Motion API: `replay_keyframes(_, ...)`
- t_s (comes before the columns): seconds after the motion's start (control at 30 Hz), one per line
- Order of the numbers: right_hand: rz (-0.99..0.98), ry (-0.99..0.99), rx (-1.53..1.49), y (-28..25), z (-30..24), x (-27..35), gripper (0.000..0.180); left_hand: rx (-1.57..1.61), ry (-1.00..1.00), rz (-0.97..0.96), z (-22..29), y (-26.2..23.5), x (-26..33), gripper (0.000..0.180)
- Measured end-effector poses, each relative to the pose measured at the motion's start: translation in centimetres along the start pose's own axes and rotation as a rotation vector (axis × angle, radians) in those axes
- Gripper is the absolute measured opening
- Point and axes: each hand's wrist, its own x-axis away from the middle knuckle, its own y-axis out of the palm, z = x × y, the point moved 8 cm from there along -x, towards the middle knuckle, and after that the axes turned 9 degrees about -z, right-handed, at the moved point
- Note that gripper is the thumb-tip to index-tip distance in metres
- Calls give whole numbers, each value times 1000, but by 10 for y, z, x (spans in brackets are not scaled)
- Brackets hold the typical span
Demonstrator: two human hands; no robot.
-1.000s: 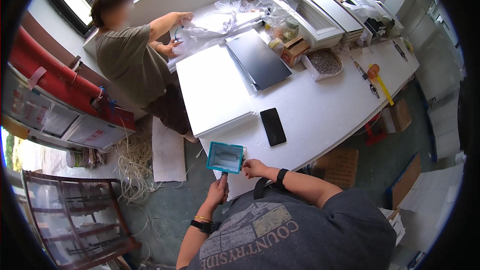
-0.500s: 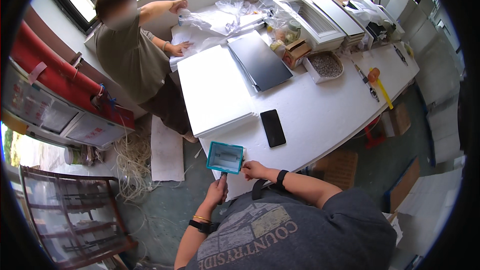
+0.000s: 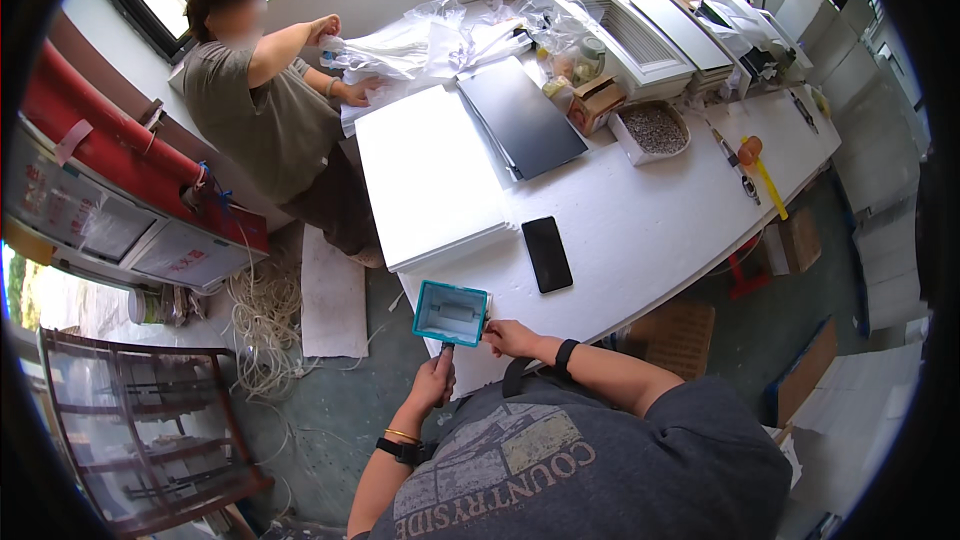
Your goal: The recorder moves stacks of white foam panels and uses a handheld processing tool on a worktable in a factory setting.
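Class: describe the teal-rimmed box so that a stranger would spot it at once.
Start from the big white table and go to its near end. There, just above the wearer's left hand and beside the right hand, is a small open rectangular box. Its teal rim sets it apart from the white boards and the black phone beyond.

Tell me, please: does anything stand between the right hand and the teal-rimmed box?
Nothing visible does: the right hand is close to the teal-rimmed box, at its lower-right corner; whether they touch is unclear.

left fingers (image 3: 444, 370) curled | right fingers (image 3: 493, 337) bent | forearms (image 3: 618, 370) angled inward
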Motion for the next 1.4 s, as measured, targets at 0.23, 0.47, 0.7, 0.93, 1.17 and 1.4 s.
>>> replay_keyframes(0.23,-1,-39,-104,-1,1,1,22,20,-18,-6,-7,-3,-3,46)
replay_keyframes(0.47,11,-79,-189,-4,4,-1,22,-29,16,12,-1,-3,-2,48)
replay_keyframes(0.7,80,-3,-59,-8,4,0,22,-16,14,3,-1,-2,-1,46)
replay_keyframes(0.93,67,-60,-124,-6,8,-5,22,4,16,4,-1,-1,0,43)
replay_keyframes(1.17,66,-30,-68,-7,3,-1,22,-26,17,16,-1,0,0,46)
replay_keyframes(1.4,76,9,-24,-6,9,-1,22,-54,69,71,3,-2,-1,44)
